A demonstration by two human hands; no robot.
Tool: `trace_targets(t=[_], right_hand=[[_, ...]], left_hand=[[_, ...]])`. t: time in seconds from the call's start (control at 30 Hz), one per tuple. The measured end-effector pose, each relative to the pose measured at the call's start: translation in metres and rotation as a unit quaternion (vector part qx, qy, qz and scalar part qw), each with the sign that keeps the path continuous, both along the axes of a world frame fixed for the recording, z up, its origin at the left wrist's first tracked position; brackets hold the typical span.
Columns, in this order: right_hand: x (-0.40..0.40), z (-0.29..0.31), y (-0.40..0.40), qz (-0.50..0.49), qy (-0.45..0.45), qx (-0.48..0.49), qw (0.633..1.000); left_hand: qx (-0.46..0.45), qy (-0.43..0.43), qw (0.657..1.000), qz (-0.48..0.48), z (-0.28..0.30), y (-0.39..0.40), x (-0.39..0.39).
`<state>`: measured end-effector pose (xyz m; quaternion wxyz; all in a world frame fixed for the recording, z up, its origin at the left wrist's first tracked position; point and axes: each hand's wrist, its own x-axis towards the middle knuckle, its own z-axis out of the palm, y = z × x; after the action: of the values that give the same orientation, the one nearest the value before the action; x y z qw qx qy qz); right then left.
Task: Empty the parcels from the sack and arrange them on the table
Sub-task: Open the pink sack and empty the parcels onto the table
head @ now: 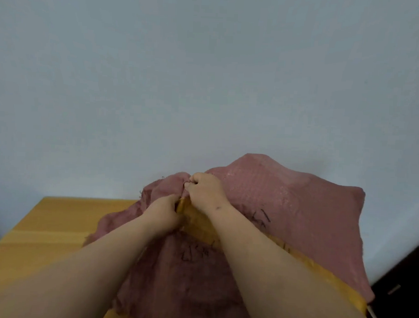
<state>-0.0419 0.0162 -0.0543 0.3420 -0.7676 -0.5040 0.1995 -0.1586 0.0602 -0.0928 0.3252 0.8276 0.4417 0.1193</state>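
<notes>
While both hands work at the sack's mouth, the scene reads so:

Counter edges: the wooden counter (44, 226) shows its left edge running toward the near left corner of the view, and its far edge meets the pale wall (207, 74); on the right a thin strip of counter rim shows beside a dark piece of furniture (404, 282).

Open room: bare wood lies to the left of the sack, from the far edge down to the forearms; on the right the sack reaches nearly to the counter's rim, with little wood showing.

Sack place: the sack (297, 206) lies on the counter, filling its middle and right part, its far side humped up against the wall.

Sack look: dusty pink woven cloth, crumpled, frayed threads at the gathered mouth, dark handwritten marks on the near side and on the right flank; angular bulges push up under the cloth.

Parcel: a yellow-brown parcel (193, 220) shows between the two wrists at the sack's opening.

Left hand (164, 212): fingers curled, gripping the sack cloth at the mouth, beside the parcel.

Right hand (206, 190): a closed fist pinching the bunched sack edge, just above the left hand.
</notes>
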Motion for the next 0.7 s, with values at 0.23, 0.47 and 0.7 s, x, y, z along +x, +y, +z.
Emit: trace_targets(t=[0.23, 0.47, 0.7], right_hand=[[0.034, 0.015, -0.043, -0.081, -0.063, 0.055, 0.993], [0.082, 0.0, -0.121, -0.346, -0.166, 0.018, 0.923], [0.116, -0.041, -0.176, -0.457, 0.013, -0.116, 0.882]], left_hand=[[0.086, 0.005, 0.996, -0.003, -0.011, 0.025, 0.008], [0.128, -0.005, 0.991, 0.031, -0.005, 0.045, 0.002], [0.145, 0.043, 0.982, 0.117, 0.007, 0.058, -0.01]])
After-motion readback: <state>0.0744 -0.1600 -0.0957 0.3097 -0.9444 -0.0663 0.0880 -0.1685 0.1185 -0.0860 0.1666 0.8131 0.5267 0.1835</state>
